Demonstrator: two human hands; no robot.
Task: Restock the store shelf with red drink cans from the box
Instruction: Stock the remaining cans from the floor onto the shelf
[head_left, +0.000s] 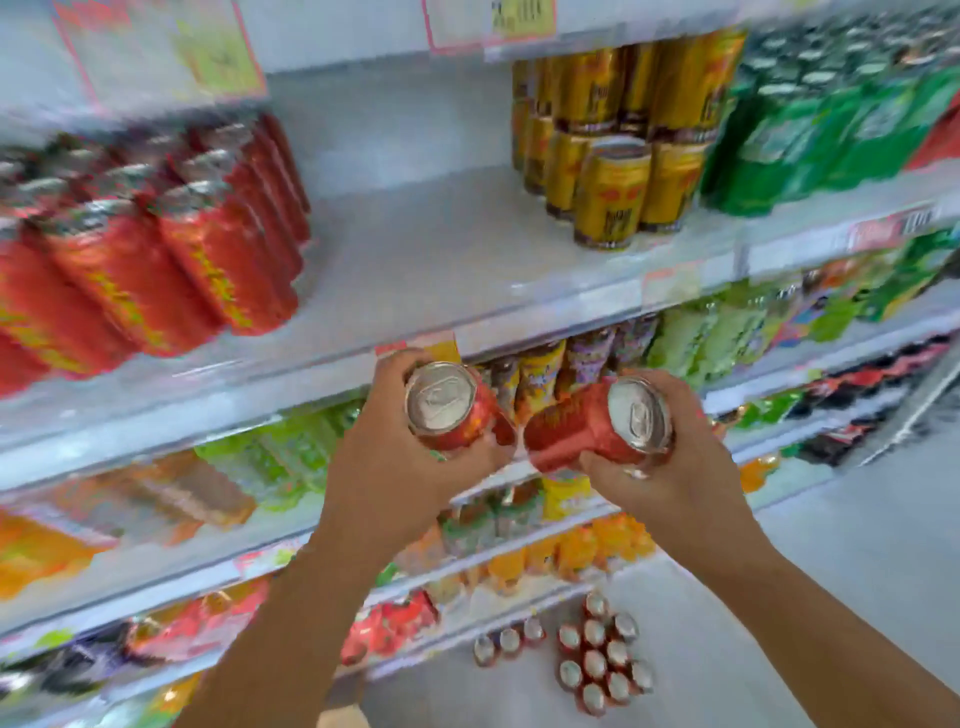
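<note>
In the head view, the left hand (405, 457) was curled round one can, the left can (447, 405), and the right hand (675, 467) was wrapped round the right can (587, 431). Both cans were held just below the shelf (441, 270) edge, lids tilted toward the camera, bases close together and perhaps touching. Bare shelf lay between the stocked cans (156, 260) on the left and the gold cans (613, 192) on the right. Tilted so, either can could probably catch the shelf lip while rising and slip from the fingers. Set down carelessly, one might topple the front gold can. A dropped can could strike the floor cans (597, 660) below.
</note>
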